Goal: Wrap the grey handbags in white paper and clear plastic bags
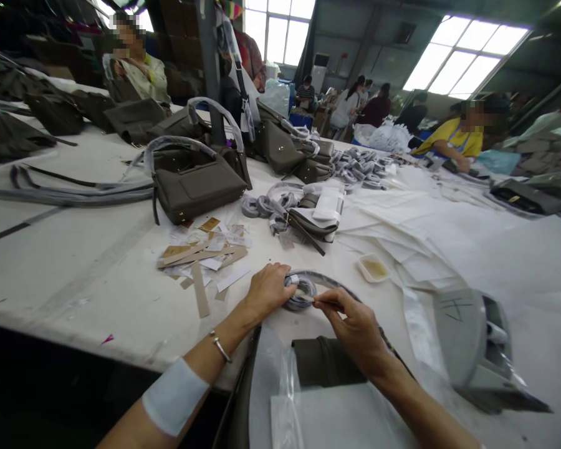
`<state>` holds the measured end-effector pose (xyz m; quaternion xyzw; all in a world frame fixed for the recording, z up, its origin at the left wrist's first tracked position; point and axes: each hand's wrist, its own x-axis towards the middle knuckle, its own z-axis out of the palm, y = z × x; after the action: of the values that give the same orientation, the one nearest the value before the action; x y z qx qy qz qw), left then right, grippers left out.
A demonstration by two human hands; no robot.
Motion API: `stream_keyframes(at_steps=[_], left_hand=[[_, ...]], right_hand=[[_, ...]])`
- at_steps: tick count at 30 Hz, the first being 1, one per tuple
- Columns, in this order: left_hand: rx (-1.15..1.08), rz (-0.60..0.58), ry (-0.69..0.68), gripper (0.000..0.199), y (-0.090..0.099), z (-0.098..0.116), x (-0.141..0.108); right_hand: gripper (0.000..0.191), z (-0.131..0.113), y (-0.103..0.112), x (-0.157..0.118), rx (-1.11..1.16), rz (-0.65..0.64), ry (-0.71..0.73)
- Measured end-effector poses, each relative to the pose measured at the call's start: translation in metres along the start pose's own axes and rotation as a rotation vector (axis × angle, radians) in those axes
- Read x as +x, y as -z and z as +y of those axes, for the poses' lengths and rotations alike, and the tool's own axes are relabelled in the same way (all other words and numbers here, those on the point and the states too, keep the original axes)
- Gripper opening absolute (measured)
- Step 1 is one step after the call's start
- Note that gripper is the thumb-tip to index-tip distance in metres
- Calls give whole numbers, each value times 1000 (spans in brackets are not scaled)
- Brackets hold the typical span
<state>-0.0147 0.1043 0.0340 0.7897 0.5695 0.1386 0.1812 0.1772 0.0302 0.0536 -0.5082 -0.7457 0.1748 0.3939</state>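
Note:
A coiled strap [300, 304] wrapped in clear film lies at the table's near side, one length trailing off behind my right hand. My left hand [270, 287] closes on the coil's left edge, thumb toward its middle. At the coil's right side, my right hand [346, 312] pinches a small pale strip, its exact kind unclear. Below both hands lies an olive-grey bag [325, 362], partly covered by white sheet and clear plastic; my right forearm hides some of it.
A grey tape dispenser [467, 343] stands right, near a small dish [373, 268] of yellowish stuff. Card and plastic scraps [201, 255] lie left. Behind are a handbag [199, 184], several coiled straps [362, 167] and a wrapped bag [315, 218]. Co-workers sit across the table, one in yellow [453, 138].

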Motion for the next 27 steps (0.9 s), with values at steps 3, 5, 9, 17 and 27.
stream_keyframes(at_steps=[3, 5, 9, 17, 27], left_hand=[[0, -9, 2, 23, -1, -1, 5], [-2, -4, 1, 20, -1, -1, 7], [-4, 31, -6, 16, -1, 1, 7], [-62, 73, -75, 14, 5, 13, -7], [-759, -124, 231, 36, 15, -21, 0]], right_hand=[[6, 9, -7, -2, -11, -81, -2], [8, 11, -10, -1, -24, -108, 26], [17, 7, -13, 9, -114, -125, 157], [21, 14, -29, 44, -400, -99, 275], [15, 33, -25, 44, -450, -128, 580]])
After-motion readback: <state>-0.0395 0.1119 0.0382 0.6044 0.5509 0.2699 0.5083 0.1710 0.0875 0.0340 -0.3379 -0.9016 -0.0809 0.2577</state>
